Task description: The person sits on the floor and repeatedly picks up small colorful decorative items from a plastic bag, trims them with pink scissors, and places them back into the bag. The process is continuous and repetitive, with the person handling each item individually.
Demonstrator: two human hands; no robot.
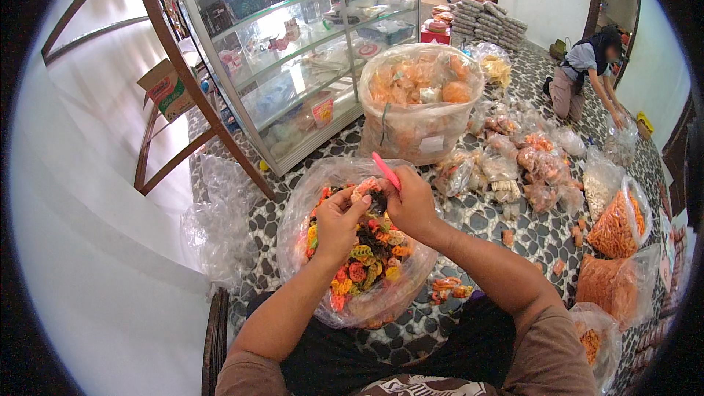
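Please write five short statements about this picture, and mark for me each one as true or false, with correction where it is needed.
1. The right hand holds a pink object. True.
2. The left hand is far away from the right hand. False: the two are close together, above an open bag of colourful pieces.
3. The glass cabinet contains various items. True.
4. The kneeling co-worker is at the left side of the picture. False: this person is at the right, near a doorway.
5. A cardboard box is seen to the left of the glass cabinet. True.
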